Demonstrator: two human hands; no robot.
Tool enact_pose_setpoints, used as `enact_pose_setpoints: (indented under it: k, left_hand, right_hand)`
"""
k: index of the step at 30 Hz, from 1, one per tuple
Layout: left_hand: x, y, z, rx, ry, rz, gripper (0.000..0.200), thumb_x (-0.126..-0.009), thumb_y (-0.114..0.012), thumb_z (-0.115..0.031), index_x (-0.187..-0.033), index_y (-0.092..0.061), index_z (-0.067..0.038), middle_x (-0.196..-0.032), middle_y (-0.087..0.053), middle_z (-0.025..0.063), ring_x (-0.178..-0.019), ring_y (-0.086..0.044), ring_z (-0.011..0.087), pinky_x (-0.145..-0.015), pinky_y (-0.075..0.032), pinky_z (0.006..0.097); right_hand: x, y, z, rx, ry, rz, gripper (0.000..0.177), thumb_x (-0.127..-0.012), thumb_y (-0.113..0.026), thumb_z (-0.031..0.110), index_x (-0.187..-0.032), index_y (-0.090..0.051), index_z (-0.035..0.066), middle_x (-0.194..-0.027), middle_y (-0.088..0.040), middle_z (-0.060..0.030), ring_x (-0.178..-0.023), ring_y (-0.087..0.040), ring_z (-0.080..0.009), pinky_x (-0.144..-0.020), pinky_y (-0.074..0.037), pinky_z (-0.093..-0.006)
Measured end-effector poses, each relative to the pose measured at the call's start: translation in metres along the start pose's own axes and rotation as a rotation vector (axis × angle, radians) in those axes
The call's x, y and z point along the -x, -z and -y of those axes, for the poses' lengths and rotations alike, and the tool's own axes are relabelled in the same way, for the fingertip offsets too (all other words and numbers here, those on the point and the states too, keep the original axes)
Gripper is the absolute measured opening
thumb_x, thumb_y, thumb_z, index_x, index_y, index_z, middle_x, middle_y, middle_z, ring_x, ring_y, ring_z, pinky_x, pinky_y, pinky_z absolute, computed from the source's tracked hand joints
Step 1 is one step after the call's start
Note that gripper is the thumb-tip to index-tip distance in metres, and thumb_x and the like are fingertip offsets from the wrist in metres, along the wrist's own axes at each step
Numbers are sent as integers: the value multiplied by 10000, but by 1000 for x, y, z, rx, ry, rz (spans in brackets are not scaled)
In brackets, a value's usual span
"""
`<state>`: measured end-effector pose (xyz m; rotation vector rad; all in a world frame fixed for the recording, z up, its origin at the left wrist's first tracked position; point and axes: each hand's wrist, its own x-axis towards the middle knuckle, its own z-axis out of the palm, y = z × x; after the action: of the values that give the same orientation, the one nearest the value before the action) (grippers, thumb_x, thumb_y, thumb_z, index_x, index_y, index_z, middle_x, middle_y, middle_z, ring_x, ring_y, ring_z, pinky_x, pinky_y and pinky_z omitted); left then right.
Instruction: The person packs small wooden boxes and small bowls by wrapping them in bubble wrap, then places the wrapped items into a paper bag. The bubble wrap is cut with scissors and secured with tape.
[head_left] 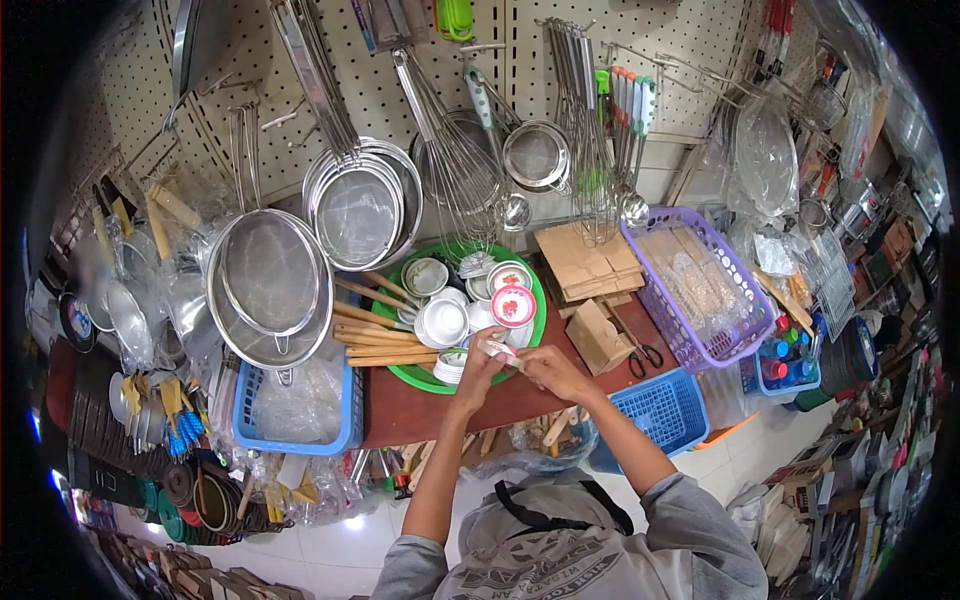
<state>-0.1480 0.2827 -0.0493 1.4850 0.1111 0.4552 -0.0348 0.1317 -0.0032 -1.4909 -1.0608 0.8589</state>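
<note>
Both my hands meet over the front right edge of a round green tray (541, 318). My left hand (483, 362) has its fingers closed round a small white piece with a bit of red (499, 350). On its right side, my right hand (552, 370) pinches at the same piece with bent fingers. In the tray, small white bowls (445, 322) lie in piles, and a red-and-white patterned bowl (513, 306) is just above my hands. Wooden handles (392, 355) stick out over the tray's left side.
Brown cardboard (590, 258), a small carton (598, 337) and black scissors (645, 360) lie right of the tray. Beyond are a purple basket (700, 290) and a blue basket (662, 412). Strainers (268, 285) and whisks (455, 180) hang behind; another blue basket (298, 405) is left.
</note>
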Motion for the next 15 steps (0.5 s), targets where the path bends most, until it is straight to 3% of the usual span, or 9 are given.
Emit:
enact_pose_setpoints:
  k: [6, 9, 12, 15]
  left_hand:
    - [0, 4, 2, 457, 116, -36, 596, -946, -517, -461, -1393, -383, -89, -1079, -526, 51, -1016, -547, 161, -871, -458, 329]
    - [0, 4, -2, 432, 146, -12, 604, -942, -526, -460, -1398, -374, -95, -1066, -503, 43, -986, -546, 161, -852, -466, 332]
    - [3, -3, -9, 94, 14, 10, 555, -962, -508, -423, -1392, -375, -98, -1053, -512, 54, -982, -549, 169, -821, -469, 310]
    - [3, -3, -5, 101, 61, -21, 540, -973, -496, -404, -1397, -372, -95, -1048, -513, 51, -974, -549, 168, -801, -467, 304]
  right_hand:
    - [3, 4, 4, -74, 33, 124, 216, -905, -468, 134, -813, -587, -22, -697, -459, -4, -565, -452, -75, -484, -367, -234]
    - [3, 3, 5, -43, 76, 103, 213, -904, -473, 136, -791, -573, -15, -698, -464, -9, -555, -453, -78, -483, -374, -235]
    - [3, 4, 2, 24, 56, 51, 223, -904, -471, 141, -770, -570, -7, -677, -463, -2, -541, -448, -80, -485, -380, -237]
    - [1, 8, -6, 10, -4, 62, 234, -905, -471, 150, -747, -569, 8, -657, -466, 9, -540, -450, -77, -486, -380, -237]
